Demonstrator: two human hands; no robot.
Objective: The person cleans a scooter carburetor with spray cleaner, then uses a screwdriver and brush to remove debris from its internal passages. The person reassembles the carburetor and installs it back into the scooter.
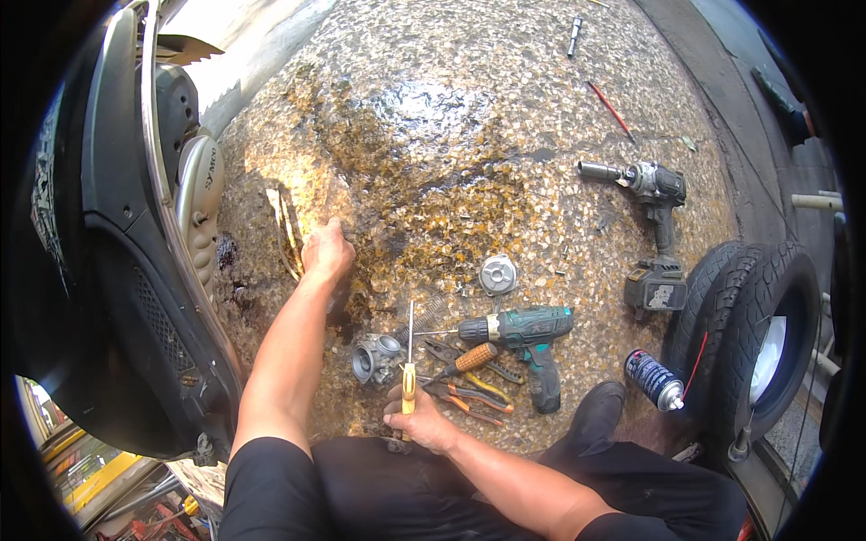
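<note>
My left hand reaches onto the stained speckled floor, fingers bent together, their contents too small to make out; a pale curved item lies left of it. My right hand grips a yellow-handled screwdriver, shaft pointing away from me. Just ahead of that hand are a metal carburetor body, a spring, a green cordless drill, an orange-handled tool and several pliers. A round metal cover lies above the drill.
A black scooter body stands at left. At right are an impact wrench, a spray can with a red straw, and tires. A red rod and socket extension lie farther off. My foot rests nearby.
</note>
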